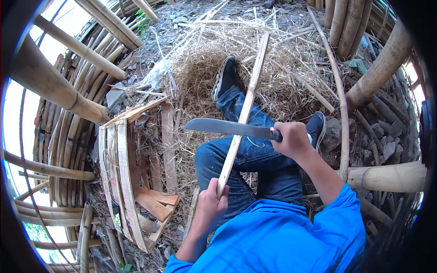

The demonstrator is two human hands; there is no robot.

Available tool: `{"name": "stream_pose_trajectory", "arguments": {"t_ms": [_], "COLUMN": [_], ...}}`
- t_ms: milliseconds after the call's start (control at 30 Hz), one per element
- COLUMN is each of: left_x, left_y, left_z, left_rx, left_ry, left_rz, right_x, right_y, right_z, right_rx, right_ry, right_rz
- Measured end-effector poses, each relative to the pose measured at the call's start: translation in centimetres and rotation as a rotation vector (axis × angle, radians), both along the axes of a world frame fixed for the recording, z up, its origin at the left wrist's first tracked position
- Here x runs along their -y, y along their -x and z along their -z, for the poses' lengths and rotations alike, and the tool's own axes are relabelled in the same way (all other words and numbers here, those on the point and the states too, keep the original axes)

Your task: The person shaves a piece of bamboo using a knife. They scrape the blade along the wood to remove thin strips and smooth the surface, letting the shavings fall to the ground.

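Note:
My left hand [212,200] is closed around the lower end of a long, pale bamboo strip [248,102], which slants up and to the right across my legs. In my right hand [292,140] is the dark handle of a large knife [227,128] with a broad grey blade. The blade points left and crosses over the strip near its middle; whether its edge touches the strip I cannot tell. Under both lie my legs in blue jeans [218,157], bent, with dark shoes beyond.
A pile of fine shavings [195,73] spreads around my feet. To the left stands a wooden slatted crate [123,164]. Thick bamboo poles [387,68] rise on both sides, and a long thin pole [339,86] lies to the right. Stones [389,148] lie at the far right.

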State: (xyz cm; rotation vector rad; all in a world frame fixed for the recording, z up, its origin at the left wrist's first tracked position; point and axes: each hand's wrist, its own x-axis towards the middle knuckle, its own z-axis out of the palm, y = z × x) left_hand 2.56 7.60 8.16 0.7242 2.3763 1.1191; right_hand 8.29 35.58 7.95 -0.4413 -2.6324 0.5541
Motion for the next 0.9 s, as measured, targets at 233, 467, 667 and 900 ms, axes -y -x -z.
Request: {"name": "stream_pose_trajectory", "arguments": {"t_ms": [233,467,667,900], "left_x": [1.2,0.7,0.5,0.2], "left_y": [-0.7,0.0,0.3,0.5], "left_z": [-1.0,-1.1,-1.2,-0.2], "left_rx": [-0.035,-0.044,0.004,0.023], "left_ry": [0.068,0.095,0.125,0.069], "left_rz": [-0.002,0.029,0.052,0.006], "right_x": [-7.1,-9.7,-9.8,-0.8], "right_y": [2.1,2.3,2.2,3.4], "right_z": [-0.6,1.8,2.3,0.9], "right_rx": [0.045,0.065,0.077,0.007], "right_ry": [-0.208,-0.322,-0.389,-0.198], "right_rz": [0.112,0.142,0.105,-0.147]}}
